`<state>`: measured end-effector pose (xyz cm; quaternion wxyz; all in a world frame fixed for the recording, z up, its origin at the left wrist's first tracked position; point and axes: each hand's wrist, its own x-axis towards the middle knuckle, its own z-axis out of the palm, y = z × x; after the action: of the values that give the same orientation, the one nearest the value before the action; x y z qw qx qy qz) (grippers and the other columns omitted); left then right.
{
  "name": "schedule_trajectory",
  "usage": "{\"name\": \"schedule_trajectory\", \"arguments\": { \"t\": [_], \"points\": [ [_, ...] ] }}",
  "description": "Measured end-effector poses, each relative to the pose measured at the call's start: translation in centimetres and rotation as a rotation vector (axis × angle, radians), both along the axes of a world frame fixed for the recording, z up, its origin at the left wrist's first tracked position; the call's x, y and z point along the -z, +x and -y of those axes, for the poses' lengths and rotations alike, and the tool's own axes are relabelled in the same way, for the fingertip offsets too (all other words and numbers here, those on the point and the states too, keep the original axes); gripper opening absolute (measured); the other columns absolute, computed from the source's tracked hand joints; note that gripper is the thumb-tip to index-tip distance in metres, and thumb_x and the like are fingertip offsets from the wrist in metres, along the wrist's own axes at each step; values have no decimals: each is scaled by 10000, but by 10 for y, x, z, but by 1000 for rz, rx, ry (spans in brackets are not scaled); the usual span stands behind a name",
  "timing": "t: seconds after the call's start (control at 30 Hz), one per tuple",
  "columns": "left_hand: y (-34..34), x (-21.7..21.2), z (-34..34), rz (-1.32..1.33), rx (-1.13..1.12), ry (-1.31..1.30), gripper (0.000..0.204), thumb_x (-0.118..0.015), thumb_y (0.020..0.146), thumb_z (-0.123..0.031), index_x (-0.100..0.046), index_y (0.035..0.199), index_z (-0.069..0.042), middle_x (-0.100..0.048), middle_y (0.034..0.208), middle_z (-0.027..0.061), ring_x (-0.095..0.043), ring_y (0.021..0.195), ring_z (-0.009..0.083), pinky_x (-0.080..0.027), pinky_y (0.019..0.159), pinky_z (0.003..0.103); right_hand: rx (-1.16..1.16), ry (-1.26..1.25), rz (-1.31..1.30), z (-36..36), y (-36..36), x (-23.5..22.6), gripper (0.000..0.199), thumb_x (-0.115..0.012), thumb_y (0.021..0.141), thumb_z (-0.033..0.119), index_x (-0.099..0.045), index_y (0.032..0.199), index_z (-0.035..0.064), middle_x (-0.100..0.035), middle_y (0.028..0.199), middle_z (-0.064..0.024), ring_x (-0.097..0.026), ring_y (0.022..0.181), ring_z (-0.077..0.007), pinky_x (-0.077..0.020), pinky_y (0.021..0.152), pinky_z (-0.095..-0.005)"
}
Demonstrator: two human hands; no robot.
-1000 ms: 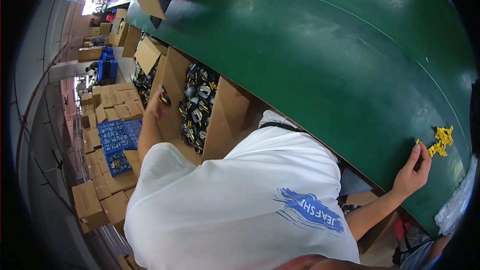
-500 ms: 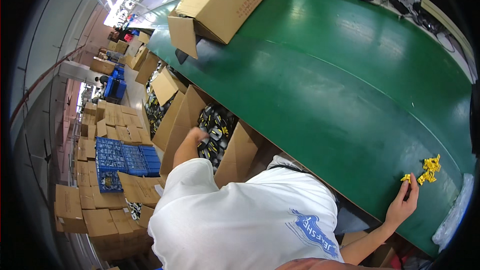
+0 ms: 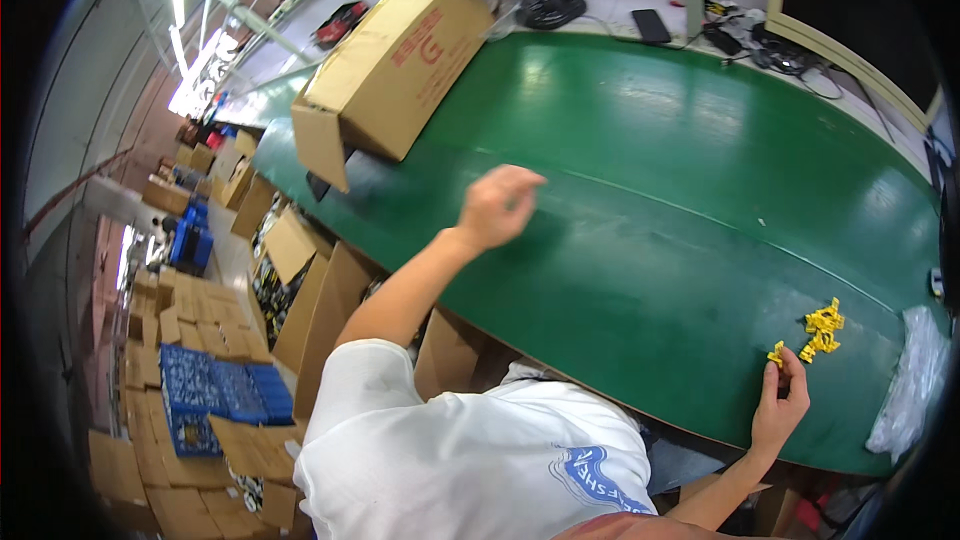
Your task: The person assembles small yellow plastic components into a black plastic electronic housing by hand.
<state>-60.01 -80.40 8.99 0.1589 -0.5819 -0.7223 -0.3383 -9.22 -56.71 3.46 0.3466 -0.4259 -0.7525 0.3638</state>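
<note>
My left hand (image 3: 497, 208) hangs over the green tabletop (image 3: 640, 250), its fingers loosely bent and the thumb a little apart from them. I see nothing held in it; motion blurs the fingertips slightly. At the right side of the table, my right hand (image 3: 782, 402) pinches a small yellow plastic piece (image 3: 776, 353) between thumb and fingertips. Just beyond those fingers lies a small heap of similar yellow pieces (image 3: 822, 326). Below my left forearm stands an open carton (image 3: 445, 352); my arm hides most of its inside.
A big cardboard box (image 3: 400, 70) lies at the table's far left. Behind are a fan (image 3: 550, 6), a phone (image 3: 651, 26), cables and a monitor (image 3: 860, 20). Clear plastic wrapping (image 3: 908, 380) lies at the right edge. Cartons and blue crates (image 3: 215, 390) stack at left.
My left hand has come up out of the carton of black, grey and yellow items and moved right, over the table. The right hand still pinches a yellow piece, now slightly apart from the heap.
</note>
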Motion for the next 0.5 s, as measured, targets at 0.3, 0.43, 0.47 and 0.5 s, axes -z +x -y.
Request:
{"name": "schedule_trajectory", "arguments": {
  "t": [0.3,0.43,0.47,0.5],
  "points": [
    [175,28,-321,690,654,137,149,-691,990,-31,-751,1126,-20,-746,1002,111,-719,847,208,-584,776,335,49,-101,-76,-5,0,-5,165,-722,1051,70,-739,1176,-37,-667,946,-6,-561,813,-90,-452,727,-261],
    [230,53,-437,1213,632,146,129,-670,1007,-67,-741,1100,-12,-744,961,104,-695,785,169,-563,735,321,44,-33,11,-7,1,-12,155,-738,1037,71,-744,1160,-23,-647,973,-32,-583,871,-109,-464,769,-260],
    [231,58,-448,1077,482,207,129,-673,1003,-77,-742,1095,-18,-743,937,100,-684,766,152,-556,721,318,73,33,-11,-9,-2,-11,149,-753,1008,53,-754,1142,-9,-649,986,-51,-588,870,-131,-465,752,-266],
    [228,62,-456,935,330,268,130,-676,999,-86,-744,1090,-24,-742,913,95,-673,747,134,-549,707,315,95,99,-35,-12,-7,-10,150,-768,978,35,-764,1125,5,-651,999,-70,-593,870,-152,-466,735,-272]
  ]
}}
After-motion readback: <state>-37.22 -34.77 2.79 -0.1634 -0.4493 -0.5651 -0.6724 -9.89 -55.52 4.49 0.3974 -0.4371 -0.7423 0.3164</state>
